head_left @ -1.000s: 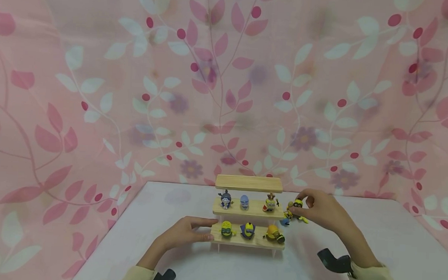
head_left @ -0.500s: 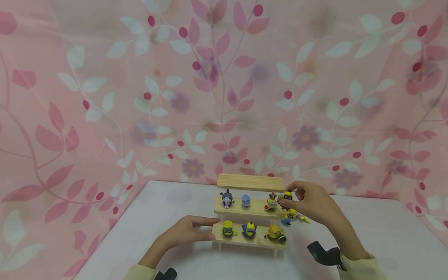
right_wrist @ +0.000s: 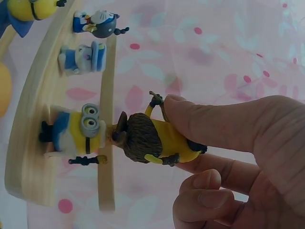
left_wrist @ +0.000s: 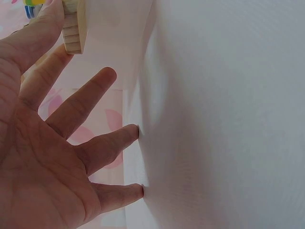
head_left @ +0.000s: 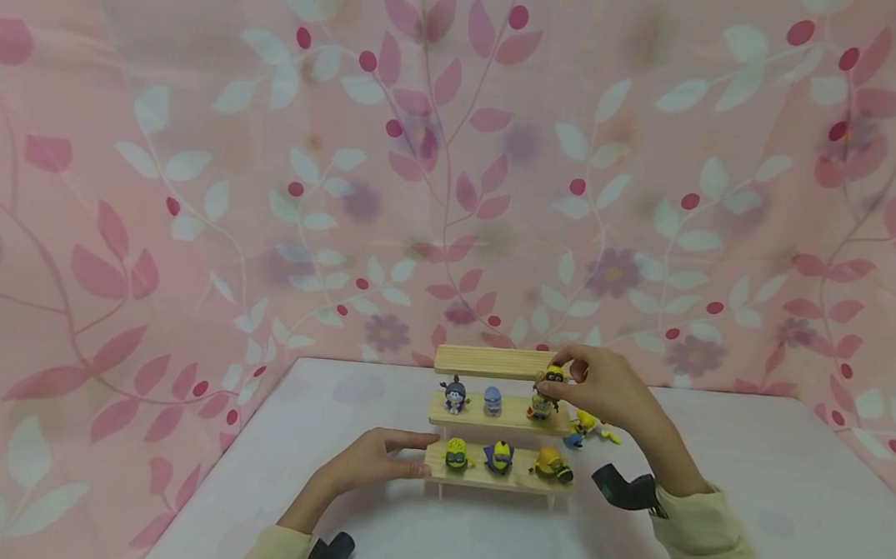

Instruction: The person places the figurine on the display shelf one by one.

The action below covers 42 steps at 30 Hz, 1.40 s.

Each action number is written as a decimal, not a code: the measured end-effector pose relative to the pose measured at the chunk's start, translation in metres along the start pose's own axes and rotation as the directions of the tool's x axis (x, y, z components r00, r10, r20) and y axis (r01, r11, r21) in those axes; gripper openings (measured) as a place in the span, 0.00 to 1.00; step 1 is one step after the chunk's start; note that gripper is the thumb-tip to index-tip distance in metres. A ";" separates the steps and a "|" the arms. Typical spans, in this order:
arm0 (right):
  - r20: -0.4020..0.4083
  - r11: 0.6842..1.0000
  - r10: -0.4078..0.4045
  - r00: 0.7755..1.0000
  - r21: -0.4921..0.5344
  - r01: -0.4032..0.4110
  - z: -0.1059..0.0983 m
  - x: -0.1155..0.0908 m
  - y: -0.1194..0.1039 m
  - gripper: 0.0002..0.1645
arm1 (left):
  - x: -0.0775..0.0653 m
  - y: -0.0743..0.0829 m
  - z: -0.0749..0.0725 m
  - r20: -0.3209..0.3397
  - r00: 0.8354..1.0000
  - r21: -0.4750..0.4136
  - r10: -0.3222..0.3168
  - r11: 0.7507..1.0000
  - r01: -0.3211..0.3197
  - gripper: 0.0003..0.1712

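Observation:
My left hand holds the left end of the lower board of a small wooden tiered shelf between thumb and index finger; in the left wrist view its other fingers are spread, two reaching the table. My right hand pinches a yellow Minion figure with a brown furry garment. It is upright, just above the crowned Minion figure on the middle board. A grey-haired figure and a pale blue figure stand farther left on that board.
On the lower board are a green-yellow figure, a purple-caped Minion and an orange-yellow figure lying tilted. Yellow and blue figures lie on the white table right of the shelf. A pink floral curtain hangs behind.
My right hand has lifted the furry-garbed Minion from beside the shelf and carried it left and up, over the crowned figure. The left hand stays at the shelf's end.

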State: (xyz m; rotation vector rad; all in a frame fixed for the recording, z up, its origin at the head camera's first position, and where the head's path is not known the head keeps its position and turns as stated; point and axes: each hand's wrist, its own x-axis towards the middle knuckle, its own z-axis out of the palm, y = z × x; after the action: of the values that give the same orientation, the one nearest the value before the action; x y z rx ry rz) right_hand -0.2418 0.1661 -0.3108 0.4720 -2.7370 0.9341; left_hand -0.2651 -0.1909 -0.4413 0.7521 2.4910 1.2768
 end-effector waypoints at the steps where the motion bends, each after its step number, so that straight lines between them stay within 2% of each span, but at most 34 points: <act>1: 0.001 1.000 0.005 1.000 0.008 -0.006 0.000 0.000 -0.001 0.23 | 0.000 0.000 0.000 0.000 1.000 -0.001 -0.001 1.000 0.001 0.27; 8: -0.001 0.999 0.029 1.000 0.017 -0.029 -0.006 -0.001 -0.009 0.25 | 0.001 0.001 -0.001 0.009 1.000 -0.001 -0.008 1.000 0.008 0.27; 16: -0.010 1.000 -0.004 1.000 -0.017 0.004 -0.009 0.006 -0.015 0.23 | -0.001 0.000 -0.001 0.009 1.000 -0.029 -0.017 0.999 0.017 0.27; 22: -0.007 1.000 -0.031 1.000 -0.002 0.031 -0.006 0.020 -0.025 0.20 | -0.002 -0.001 0.000 0.003 1.000 -0.037 -0.020 0.999 0.020 0.26; 31: 0.019 0.999 -0.037 0.999 0.022 0.037 0.010 0.045 -0.029 0.20 | 0.000 -0.001 0.001 0.011 1.000 -0.034 0.006 0.999 -0.005 0.26; 42: 0.033 0.998 -0.067 0.997 0.011 0.067 0.023 0.068 -0.046 0.22 | -0.001 0.001 -0.001 0.003 1.000 -0.009 -0.003 1.000 0.003 0.27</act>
State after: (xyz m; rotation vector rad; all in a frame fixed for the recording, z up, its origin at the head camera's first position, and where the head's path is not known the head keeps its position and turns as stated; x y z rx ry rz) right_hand -0.2898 0.1017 -0.2825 0.5825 -2.7291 0.9316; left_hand -0.2643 -0.1913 -0.4403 0.7476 2.4816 1.2834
